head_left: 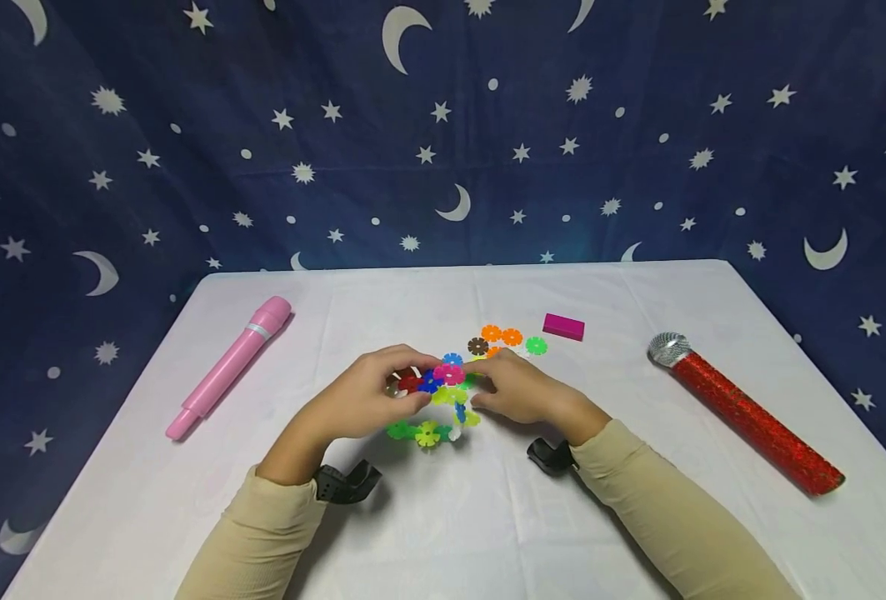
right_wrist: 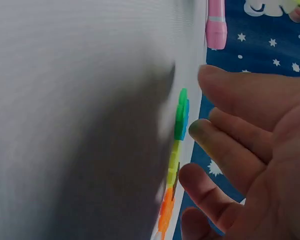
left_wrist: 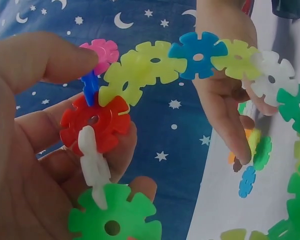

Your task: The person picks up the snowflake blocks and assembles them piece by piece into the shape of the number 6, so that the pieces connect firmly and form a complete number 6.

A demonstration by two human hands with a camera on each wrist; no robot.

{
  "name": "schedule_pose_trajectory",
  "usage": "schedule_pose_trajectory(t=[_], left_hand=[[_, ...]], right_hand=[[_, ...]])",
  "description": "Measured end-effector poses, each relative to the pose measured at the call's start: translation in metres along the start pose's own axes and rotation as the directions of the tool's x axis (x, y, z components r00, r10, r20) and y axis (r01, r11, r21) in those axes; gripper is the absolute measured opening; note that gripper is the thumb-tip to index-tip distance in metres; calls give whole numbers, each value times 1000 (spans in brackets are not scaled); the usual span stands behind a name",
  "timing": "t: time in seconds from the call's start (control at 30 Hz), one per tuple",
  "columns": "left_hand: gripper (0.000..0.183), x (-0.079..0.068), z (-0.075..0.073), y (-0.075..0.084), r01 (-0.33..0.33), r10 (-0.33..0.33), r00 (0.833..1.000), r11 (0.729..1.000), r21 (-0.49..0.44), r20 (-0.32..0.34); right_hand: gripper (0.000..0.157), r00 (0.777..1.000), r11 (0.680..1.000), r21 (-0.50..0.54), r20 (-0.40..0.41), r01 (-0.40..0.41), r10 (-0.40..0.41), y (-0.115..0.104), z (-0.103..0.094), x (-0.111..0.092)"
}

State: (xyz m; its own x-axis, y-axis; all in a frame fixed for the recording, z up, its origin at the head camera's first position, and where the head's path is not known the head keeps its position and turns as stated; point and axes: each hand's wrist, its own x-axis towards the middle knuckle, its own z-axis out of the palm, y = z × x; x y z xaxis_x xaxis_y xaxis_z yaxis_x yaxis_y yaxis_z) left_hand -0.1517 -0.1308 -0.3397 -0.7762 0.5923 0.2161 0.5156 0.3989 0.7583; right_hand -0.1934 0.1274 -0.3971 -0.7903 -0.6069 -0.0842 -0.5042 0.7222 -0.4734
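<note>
My left hand [head_left: 363, 396] grips a chain of interlocking flower-shaped plastic discs [left_wrist: 198, 56]. In the left wrist view, its thumb lies on a pink disc [left_wrist: 104, 56] and a blue one, while the other fingers curl behind a red disc [left_wrist: 95, 122]. From there the chain loops away through yellow, blue, white and green discs. My right hand [head_left: 521, 387] is beside the loop, fingers apart and loosely bent, holding nothing. Close to its fingertips in the right wrist view are loose discs on the cloth, among them a green one [right_wrist: 181, 117] and an orange one [right_wrist: 166, 210].
Beyond the right hand lie more loose discs, including a brown one [head_left: 478, 346] and a light green one [head_left: 536, 345]. A magenta block [head_left: 563, 327] is just behind them. A pink wand-like stick [head_left: 225, 371] lies left, a glittery red microphone [head_left: 750, 417] right.
</note>
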Motion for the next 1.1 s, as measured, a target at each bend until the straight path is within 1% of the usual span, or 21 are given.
schedule_pose_trajectory(t=[0.1,0.17,0.3,0.37,0.43,0.53,0.6,0.63,0.7,0.8,0.83,0.87,0.97,1.1], left_hand=[[35,0,0,0,-2,2,1000,1000,-9,12],[35,0,0,-1,-6,6,1000,1000,-9,13],[34,1,1,-1,-19,19,1000,1000,2,7],[34,1,1,0,-20,20,1000,1000,7,4],[34,2,2,1,-18,18,1000,1000,9,3],[35,2,3,2,-12,12,1000,1000,15,0],[35,2,4,3,-8,8,1000,1000,15,-2],[34,2,5,2,-7,7,1000,1000,14,-3],[35,2,6,4,-4,4,1000,1000,10,-8],[37,2,7,5,-2,2,1000,1000,-5,-23],[37,2,7,6,-5,5,1000,1000,-11,-30],[37,2,8,7,-8,7,999,1000,-17,-38],[34,2,9,7,-19,17,998,999,-31,-61],[32,3,11,8,-29,26,997,999,-43,-73]], right_hand=[[46,1000,999,-46,15,-5,6,-2,0,1],[42,1000,998,-68,15,-8,9,-3,0,1],[31,1000,998,-66,10,9,-8,-4,0,0],[27,1000,999,-44,12,9,-8,-4,-1,-2],[23,1000,1000,3,7,0,-1,-3,-3,-4],[16,998,993,113,-50,-20,25,-1,-8,-10],[16,993,973,230,-115,-8,36,-2,-14,-17],[17,988,954,301,-148,4,42,-3,-17,-21],[20,976,901,432,-211,40,58,-6,-24,-29],[24,954,825,556,-289,103,76,-15,-34,-40],[24,948,805,581,-309,122,79,-18,-37,-43],[24,941,794,592,-328,139,79,-20,-39,-45],[25,927,776,601,-370,189,61,-27,-44,-51],[26,914,757,599,-405,261,6,-30,-43,-53]])
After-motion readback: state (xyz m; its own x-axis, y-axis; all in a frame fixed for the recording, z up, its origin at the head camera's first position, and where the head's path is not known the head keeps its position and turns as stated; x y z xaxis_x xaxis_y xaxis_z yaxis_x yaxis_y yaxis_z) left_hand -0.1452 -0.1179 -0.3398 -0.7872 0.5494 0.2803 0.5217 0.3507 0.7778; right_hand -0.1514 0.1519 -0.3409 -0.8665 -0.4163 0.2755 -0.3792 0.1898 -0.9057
